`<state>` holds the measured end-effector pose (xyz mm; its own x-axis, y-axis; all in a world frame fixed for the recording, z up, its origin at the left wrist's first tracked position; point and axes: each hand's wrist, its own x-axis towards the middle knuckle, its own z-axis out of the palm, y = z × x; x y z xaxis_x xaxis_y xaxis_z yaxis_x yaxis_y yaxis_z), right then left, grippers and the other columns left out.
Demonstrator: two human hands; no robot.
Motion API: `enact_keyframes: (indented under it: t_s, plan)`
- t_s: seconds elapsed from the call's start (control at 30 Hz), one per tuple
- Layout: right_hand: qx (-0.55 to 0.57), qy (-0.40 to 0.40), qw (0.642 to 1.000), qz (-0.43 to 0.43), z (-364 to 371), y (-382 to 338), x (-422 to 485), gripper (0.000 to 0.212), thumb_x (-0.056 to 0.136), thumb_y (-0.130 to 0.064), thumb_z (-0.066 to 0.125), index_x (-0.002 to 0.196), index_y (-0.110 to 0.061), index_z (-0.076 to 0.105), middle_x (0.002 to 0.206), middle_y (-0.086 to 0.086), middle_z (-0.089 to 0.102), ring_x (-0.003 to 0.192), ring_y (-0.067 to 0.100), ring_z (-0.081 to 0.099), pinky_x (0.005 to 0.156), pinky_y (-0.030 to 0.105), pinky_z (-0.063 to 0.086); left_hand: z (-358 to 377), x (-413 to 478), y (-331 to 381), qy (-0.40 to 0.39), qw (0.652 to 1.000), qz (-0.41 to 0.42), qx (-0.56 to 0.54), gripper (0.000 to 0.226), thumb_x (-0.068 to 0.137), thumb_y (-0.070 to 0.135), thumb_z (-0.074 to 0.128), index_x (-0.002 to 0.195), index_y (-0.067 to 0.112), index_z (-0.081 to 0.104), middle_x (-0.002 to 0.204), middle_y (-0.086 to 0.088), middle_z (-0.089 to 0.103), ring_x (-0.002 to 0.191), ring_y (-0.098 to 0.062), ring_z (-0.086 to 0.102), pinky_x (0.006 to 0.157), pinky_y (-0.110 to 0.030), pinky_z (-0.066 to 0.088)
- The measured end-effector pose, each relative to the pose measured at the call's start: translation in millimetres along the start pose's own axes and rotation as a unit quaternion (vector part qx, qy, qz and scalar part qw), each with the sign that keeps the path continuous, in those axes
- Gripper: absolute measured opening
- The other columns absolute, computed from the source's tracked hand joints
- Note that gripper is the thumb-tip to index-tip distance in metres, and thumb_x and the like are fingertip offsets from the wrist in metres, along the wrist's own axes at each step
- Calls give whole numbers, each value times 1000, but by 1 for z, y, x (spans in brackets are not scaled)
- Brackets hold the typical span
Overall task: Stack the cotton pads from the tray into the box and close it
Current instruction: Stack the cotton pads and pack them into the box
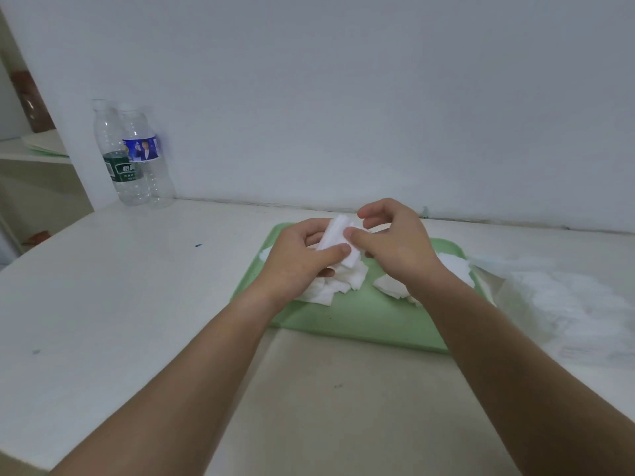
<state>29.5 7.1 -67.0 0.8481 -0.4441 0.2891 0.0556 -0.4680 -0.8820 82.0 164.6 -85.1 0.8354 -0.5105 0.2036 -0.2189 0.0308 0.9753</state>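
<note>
I'm at the gathering step: my left hand (302, 259) and right hand (395, 242) meet just above the far half of the green tray (360, 321), both closed on a small stack of cotton pads (338, 237) held on edge and tilted. My left thumb lies across the stack's near face with the fingers curled behind it. My right thumb presses the stack's right edge, and the other right fingers curl over the top, though I can't tell how many of them touch the pads. So the stack is pinched between both hands, clear of the tray. Below it, loose pads (343, 280) lie in an untidy heap on the tray, with more of them toward the tray's right rim, so by my reckoning most of the job is ahead. Just off the tray's right side sits some clear plastic wrapping (567, 297) on the table (137, 304), and well away to the tray's far left stand 2 water bottles (134, 156). I can't pick out the box anywhere. Next I'd want the pad edges squared flush, with light, even pressure so the soft stack doesn't fan or buckle. After that I must find the box before carrying anything over.
</note>
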Motion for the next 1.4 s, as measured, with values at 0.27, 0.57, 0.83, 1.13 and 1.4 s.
enact_keyframes:
  t_s: [0.27, 0.57, 0.83, 1.13, 1.4]
  plan:
    - [6, -149, 989, -1, -60, -9, -27, 30, 79, -13, 81, 107, -16, 73, 101, 3, 74, 87, 12, 73, 73, 24, 59, 26, -16, 22, -51, 994, 51, 88, 39, 75, 1, 83, 103, 24, 71, 95, 5, 74, 92, -3, 70, 70, -26, 60]
    - [-4, -148, 989, 23, -157, -10, -53, 14, 87, -9, 75, 98, -12, 67, 97, 7, 69, 85, 21, 71, 80, 40, 61, 103, -36, 46, -60, 998, 9, 18, 26, 84, 1, 79, 106, 7, 66, 83, -11, 76, 74, -23, 75, 66, -32, 62]
    - [-124, -24, 991, 40, -271, 12, -64, 15, 92, -21, 69, 103, -14, 61, 91, 6, 74, 66, 17, 70, 58, 29, 49, 179, -30, 46, -76, 992, 16, 100, 9, 88, 17, 75, 96, 18, 70, 79, -1, 75, 74, -20, 75, 64, -29, 53]
    - [-297, -105, 948, 35, -327, 47, -71, 23, 80, -8, 71, 93, -26, 70, 97, -9, 71, 82, -1, 65, 79, 27, 52, 243, -13, 28, -121, 947, 64, 291, 53, 82, 46, 76, 128, 29, 58, 126, 13, 55, 117, -8, 51, 93, -26, 39]
    - [-330, -127, 935, 21, -320, 60, -68, 21, 81, -10, 66, 93, -27, 69, 92, -11, 70, 81, 3, 62, 65, 19, 45, 276, 5, 30, -165, 923, 129, 322, 19, 85, 25, 68, 103, 30, 69, 111, 14, 55, 123, -14, 51, 101, -28, 36]
